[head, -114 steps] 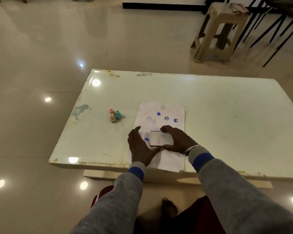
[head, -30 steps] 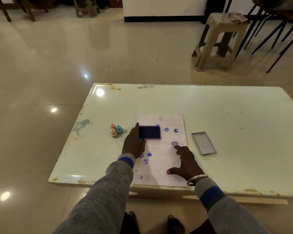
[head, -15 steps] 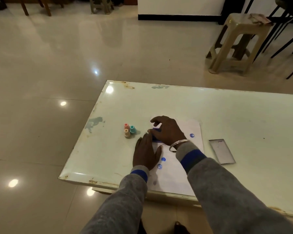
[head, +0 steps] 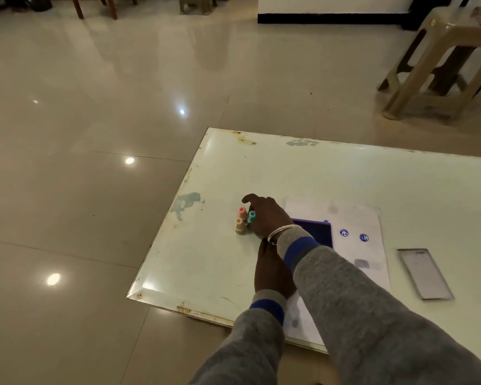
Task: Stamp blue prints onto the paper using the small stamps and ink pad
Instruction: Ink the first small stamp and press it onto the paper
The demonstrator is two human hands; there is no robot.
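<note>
Three small stamps stand together left of the paper: pink [head: 242,212], beige [head: 240,225] and teal [head: 252,217]. My right hand [head: 265,216] reaches across to them, thumb and fingers curled around the teal stamp, index finger arched over the pink one. The open ink pad [head: 318,234], dark blue, lies on the white paper [head: 353,215], partly hidden by my right forearm. Blue round prints [head: 344,232] show on the paper right of the pad. My left hand [head: 272,273] lies flat, palm down, at the paper's left edge.
The ink pad's lid [head: 424,273] lies on the table right of the paper. The pale glossy table [head: 206,245] has its left edge close to the stamps. A plastic stool [head: 439,59] stands on the tiled floor beyond the table.
My right hand has moved left from the ink pad to the stamps and closed on the teal one. My left hand stays flat. The camera has turned left and closer.
</note>
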